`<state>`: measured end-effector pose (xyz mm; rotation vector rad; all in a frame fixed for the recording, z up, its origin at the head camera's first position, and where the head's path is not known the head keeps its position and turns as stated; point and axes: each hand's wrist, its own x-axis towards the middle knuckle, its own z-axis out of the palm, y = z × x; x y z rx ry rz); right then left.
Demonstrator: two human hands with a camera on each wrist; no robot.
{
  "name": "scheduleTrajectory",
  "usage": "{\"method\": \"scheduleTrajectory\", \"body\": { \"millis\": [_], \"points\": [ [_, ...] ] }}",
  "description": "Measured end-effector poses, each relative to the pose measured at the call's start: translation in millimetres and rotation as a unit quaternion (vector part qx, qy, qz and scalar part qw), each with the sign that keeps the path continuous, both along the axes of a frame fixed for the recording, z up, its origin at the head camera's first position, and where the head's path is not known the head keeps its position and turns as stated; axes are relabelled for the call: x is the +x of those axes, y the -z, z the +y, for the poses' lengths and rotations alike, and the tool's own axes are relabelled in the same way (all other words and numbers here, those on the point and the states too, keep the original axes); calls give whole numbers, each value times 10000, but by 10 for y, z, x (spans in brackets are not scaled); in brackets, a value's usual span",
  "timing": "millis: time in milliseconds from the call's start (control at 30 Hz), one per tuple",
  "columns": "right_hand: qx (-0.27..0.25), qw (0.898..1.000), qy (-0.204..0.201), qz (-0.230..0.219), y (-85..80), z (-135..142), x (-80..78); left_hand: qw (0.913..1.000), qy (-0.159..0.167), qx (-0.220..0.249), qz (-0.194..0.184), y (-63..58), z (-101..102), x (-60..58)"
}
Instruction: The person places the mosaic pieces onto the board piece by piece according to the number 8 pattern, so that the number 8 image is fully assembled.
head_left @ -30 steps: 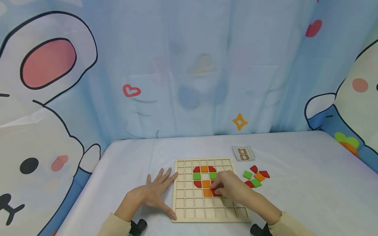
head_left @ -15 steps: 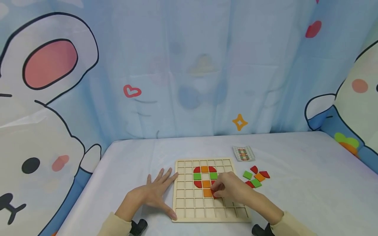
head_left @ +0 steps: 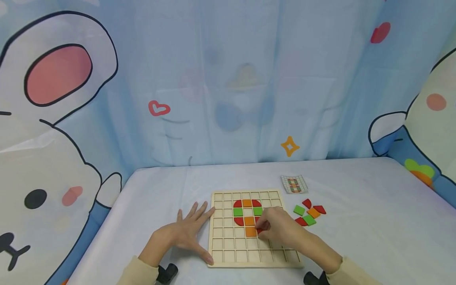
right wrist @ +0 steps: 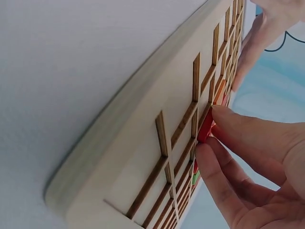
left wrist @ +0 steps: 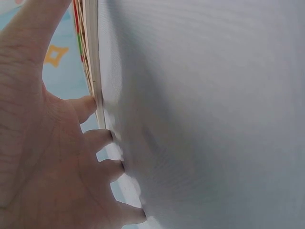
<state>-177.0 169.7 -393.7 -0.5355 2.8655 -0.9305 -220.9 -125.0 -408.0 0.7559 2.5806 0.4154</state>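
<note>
Red tile (right wrist: 206,127), pinched between right fingers (right wrist: 215,174), should settle level while spread left fingers (head_left: 205,216) steady the gridded board (head_left: 253,265).

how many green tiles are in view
4: a left green tile and a right green tile in one row of the board; a far green tile and a near green tile loose beside it. The right hand may hide others.
</note>
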Motion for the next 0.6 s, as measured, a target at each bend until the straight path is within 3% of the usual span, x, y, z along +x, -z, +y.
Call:
{"method": "scheduleTrajectory", "body": {
  "millis": [267,500,600],
  "points": [
    [54,9994,289,-196,-23,-31,-54,10000,-2,-15,9,-14,19,-5],
    [-261,9994,-118,-195,-17,41,-92,10000,-23,0,17,11,12,-6],
    [-294,9993,-110,-198,-16,45,-85,10000,-33,-16,16,-6,13,12]
  ]
}}
